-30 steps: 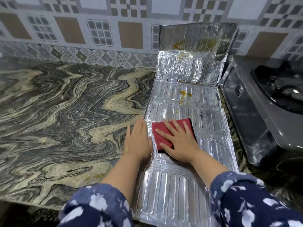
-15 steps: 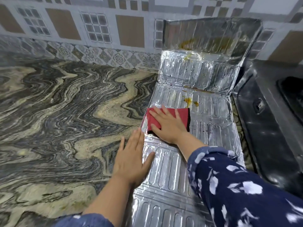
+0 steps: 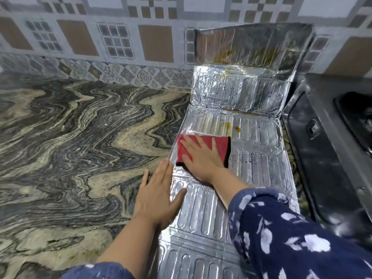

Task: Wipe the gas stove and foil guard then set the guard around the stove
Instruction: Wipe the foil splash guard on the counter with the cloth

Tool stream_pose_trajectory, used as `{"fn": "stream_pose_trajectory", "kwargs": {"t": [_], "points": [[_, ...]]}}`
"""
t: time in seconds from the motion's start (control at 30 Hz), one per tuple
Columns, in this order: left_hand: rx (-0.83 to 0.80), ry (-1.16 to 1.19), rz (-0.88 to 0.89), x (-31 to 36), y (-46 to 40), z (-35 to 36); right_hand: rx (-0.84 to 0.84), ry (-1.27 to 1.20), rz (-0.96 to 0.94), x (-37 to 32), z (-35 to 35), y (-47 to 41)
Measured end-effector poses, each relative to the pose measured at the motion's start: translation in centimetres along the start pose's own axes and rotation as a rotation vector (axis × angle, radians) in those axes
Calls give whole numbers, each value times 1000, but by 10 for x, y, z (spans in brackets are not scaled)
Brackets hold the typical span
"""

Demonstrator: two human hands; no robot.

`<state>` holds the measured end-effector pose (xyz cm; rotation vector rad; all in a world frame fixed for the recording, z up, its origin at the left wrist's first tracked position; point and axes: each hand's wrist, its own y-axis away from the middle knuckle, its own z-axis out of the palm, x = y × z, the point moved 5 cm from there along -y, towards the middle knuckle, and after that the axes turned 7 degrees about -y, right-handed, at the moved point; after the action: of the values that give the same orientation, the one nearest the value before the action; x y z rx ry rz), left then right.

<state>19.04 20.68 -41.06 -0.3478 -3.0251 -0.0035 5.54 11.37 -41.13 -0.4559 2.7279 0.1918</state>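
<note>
The silver foil guard (image 3: 259, 170) lies flat on the counter, with its far panels folded up against the tiled wall. Yellow-brown stains mark the upright panels and the flat panel just beyond the cloth. My right hand (image 3: 201, 158) presses flat on a red cloth (image 3: 221, 144) near the guard's left edge. Straight-fingered, my left hand (image 3: 157, 198) rests on that left edge, half on the counter. The grey gas stove (image 3: 330, 150) stands to the right of the guard, cut off by the frame.
A marbled stone counter (image 3: 76, 150) spreads out to the left. The patterned tiled wall (image 3: 112, 41) runs along the back. The stove's dark burner well (image 3: 358, 113) is at the right edge.
My right hand has slid the red cloth away from me and leftward along the guard, toward the stains. My left hand stayed flat on the guard's left edge.
</note>
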Motion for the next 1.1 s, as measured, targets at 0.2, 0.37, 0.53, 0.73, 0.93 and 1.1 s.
{"fn": "stream_pose_trajectory", "kwargs": {"t": [0.2, 0.37, 0.53, 0.73, 0.93, 1.1], "points": [[-24, -60, 84, 2, 11, 0, -3, 1, 41, -7, 8, 63], [-72, -139, 65, -3, 46, 0, -28, -22, 39, -32, 16, 92], [7, -176, -22, -6, 54, -23, -90, -100, 17, -54, 23, 106], [0, 56, 130, 24, 38, -24, 42, -37, 20, -55, 12, 133], [-63, 181, 158, 44, 1, -9, 66, 39, -64, -30, 3, 157], [-26, 14, 202, 35, 1, 7, 33, 45, 36, 5, 1, 149]]}}
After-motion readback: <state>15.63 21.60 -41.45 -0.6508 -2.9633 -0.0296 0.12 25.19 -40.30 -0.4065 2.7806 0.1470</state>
